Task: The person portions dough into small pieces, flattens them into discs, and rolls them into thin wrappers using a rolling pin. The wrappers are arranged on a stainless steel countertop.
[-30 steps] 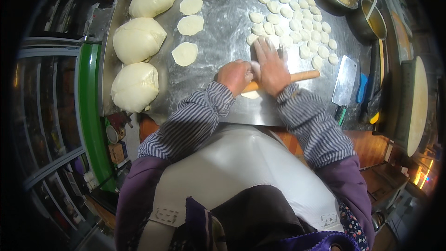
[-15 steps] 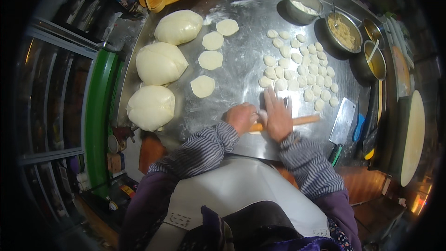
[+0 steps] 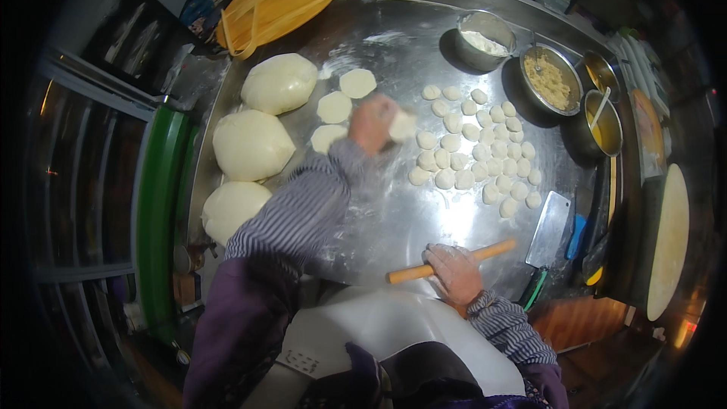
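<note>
My left hand [image 3: 370,125], blurred by motion, reaches over the middle of the steel worktop [image 3: 379,204]. A pale, flattened dough round [image 3: 402,128] hangs from its closed fingers. Close to the front edge, my right hand [image 3: 454,273] is closed over a wooden rolling pin [image 3: 494,250]. Rolled-out dough discs lie to the left, among them one at the top [image 3: 357,83], one in the middle [image 3: 333,107] and one partly behind my left hand [image 3: 327,138]. Many small dough pieces [image 3: 471,132] are spread right of my left hand.
Three big dough lumps [image 3: 252,144] line the left side. At the back right stand a flour bowl [image 3: 485,44], a bowl of crumbly filling [image 3: 547,79] and a pot of yellow liquid [image 3: 606,125]. A cleaver [image 3: 550,231] lies at right. A wooden board [image 3: 284,4] sits back left.
My left hand has left the rolling pin and moved up and left with a dough round. My right hand stays at the pin, now nearer the front edge. The view has shifted.
</note>
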A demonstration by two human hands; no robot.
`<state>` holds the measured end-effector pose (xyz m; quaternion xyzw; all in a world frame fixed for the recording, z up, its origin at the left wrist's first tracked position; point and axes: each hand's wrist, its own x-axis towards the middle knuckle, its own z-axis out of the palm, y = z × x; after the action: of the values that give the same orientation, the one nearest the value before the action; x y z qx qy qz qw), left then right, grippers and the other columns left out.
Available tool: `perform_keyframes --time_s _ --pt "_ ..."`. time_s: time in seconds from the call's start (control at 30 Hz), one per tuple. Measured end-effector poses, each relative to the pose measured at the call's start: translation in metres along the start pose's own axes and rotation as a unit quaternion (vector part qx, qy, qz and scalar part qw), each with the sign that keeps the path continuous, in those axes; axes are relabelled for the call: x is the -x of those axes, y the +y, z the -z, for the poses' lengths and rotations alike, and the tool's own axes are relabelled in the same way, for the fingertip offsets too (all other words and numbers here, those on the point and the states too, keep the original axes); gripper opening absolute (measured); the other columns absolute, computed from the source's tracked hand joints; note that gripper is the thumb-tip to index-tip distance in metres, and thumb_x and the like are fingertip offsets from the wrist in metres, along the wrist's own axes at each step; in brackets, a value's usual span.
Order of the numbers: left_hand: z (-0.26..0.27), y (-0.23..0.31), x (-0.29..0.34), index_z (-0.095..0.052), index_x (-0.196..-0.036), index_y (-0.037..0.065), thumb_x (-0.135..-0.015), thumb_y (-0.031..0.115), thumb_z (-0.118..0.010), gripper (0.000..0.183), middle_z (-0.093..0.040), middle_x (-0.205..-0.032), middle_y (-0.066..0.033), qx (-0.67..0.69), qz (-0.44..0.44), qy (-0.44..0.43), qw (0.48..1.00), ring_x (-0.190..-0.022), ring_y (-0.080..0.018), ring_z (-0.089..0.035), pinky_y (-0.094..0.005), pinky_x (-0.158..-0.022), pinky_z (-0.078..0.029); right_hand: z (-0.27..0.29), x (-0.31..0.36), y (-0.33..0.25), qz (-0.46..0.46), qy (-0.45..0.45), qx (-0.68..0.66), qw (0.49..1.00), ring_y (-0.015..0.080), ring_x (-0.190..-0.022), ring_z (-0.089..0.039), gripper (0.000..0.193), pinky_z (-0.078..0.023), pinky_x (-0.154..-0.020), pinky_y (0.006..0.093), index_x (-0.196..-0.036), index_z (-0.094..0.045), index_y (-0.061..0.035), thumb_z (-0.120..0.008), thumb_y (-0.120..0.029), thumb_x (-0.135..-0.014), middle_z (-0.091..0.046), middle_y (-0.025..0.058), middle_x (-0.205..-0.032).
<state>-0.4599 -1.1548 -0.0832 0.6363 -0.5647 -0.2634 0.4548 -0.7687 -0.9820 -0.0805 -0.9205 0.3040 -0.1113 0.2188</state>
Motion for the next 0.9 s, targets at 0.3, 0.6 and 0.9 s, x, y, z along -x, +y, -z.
perform_keyframes --time_s 0.3,0.6,0.9 --pt "-0.025 -0.040 -0.093 -0.068 -0.102 0.004 -0.081 0.023 -0.072 0.029 -0.064 -0.102 -0.0177 -0.259 -0.025 0.015 0.965 -0.096 -0.0334 -0.061 -0.0399 -0.086 -0.049 -0.004 0.001 0.006 -0.021 -0.013 -0.005 1.000 0.0245 -0.113 -0.055 0.055 -0.041 -0.097 0.0419 -0.131 -0.053 -0.0097 -0.065 -0.028 -0.081 -0.055 0.0062 -0.132" --pt "-0.074 -0.015 -0.093 -0.066 -0.101 0.005 -0.077 0.026 -0.074 0.033 -0.062 -0.102 -0.0174 -0.218 0.000 -0.157 0.963 -0.098 -0.0334 -0.060 -0.0409 -0.087 -0.048 -0.005 -0.001 0.008 -0.036 -0.045 0.016 0.998 0.0237 -0.113 -0.055 0.051 -0.042 -0.094 0.0410 -0.130 -0.054 -0.0115 -0.063 -0.031 -0.083 -0.055 0.0047 -0.133" --pt "0.038 -0.038 -0.008 -0.058 -0.090 0.005 -0.074 0.020 -0.073 0.026 -0.063 -0.087 -0.0148 -0.216 0.081 -0.230 0.945 -0.082 -0.0321 -0.061 -0.0405 -0.070 -0.047 -0.006 -0.002 0.007 -0.026 -0.006 0.023 0.999 0.0249 -0.106 -0.057 0.049 -0.043 -0.091 0.0413 -0.128 -0.055 -0.0112 -0.064 -0.029 -0.083 -0.057 0.0047 -0.131"
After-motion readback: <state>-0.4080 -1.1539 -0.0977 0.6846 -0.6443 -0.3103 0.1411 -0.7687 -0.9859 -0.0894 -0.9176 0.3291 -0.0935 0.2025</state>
